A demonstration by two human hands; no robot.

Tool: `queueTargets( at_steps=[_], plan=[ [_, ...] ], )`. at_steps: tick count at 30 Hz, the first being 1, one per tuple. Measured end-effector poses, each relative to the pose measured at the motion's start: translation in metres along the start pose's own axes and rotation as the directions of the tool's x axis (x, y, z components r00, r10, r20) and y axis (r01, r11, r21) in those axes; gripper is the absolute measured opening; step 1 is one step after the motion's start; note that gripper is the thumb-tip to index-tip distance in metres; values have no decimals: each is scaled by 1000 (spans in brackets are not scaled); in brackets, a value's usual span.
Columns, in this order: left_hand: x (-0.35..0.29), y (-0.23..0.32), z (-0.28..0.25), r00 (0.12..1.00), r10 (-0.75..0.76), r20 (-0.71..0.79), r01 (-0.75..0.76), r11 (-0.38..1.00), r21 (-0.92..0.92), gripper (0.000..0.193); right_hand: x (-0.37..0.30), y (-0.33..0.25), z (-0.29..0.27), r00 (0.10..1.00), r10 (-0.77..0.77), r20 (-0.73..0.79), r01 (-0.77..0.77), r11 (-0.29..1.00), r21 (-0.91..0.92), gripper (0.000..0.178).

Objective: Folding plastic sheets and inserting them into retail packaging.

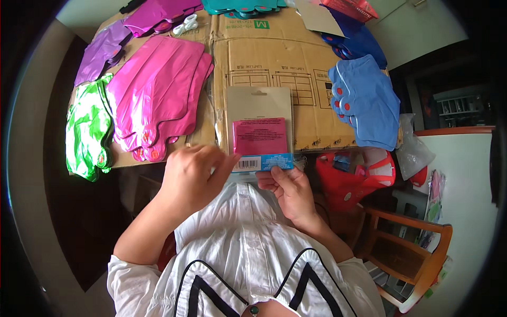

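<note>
A flat hang-tab packet (259,138) stands in front of me at the table's near edge. It has a folded pink piece in the middle and a blue strip with a barcode along the bottom. My right hand (289,191) grips its lower right corner, thumb on the front and fingers behind. At the lower left of the packet is my left hand (194,173), its fingers curled and its thumb tip against the packet's edge. The curled fingers hide whatever may be inside them. Left of the packet lies a stack of shiny pink foil balloons (158,87).
Flattened cardboard (311,124) covers the table. Green (87,124), purple (101,52) and light blue foil pieces (367,100) lie along its sides. White scissors (186,25) lie at the back. A red bag (343,185) hangs or stands below the right edge, near a wooden chair (404,248).
</note>
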State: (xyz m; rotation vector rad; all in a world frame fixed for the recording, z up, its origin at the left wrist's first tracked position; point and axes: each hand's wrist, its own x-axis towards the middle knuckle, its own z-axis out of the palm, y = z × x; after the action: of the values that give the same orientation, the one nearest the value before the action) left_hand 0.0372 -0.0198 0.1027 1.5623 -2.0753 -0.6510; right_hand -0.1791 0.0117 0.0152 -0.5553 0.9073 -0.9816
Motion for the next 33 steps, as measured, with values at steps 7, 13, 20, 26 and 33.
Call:
queueTargets(
  at_steps=[7,13,20,26,33],
  plan=[
    [64,5,31,978,198,65,-203,976,82,32,1,-4,4,997,-63,44,69,984,-163,19],
    [78,3,35,981,120,153,-118,993,-21,31,5,-9,-1,991,-63,114,86,973,-213,19],
    [67,-5,45,943,332,-34,-327,940,100,36,6,-11,-4,999,38,-3,-38,995,94,17],
    [65,-9,38,946,324,-25,-303,909,287,71,5,-3,-2,995,-5,-103,22,986,166,18],
    [70,-28,48,940,341,14,-326,886,329,75,6,-8,10,993,-15,-115,32,989,148,18]
  ],
)
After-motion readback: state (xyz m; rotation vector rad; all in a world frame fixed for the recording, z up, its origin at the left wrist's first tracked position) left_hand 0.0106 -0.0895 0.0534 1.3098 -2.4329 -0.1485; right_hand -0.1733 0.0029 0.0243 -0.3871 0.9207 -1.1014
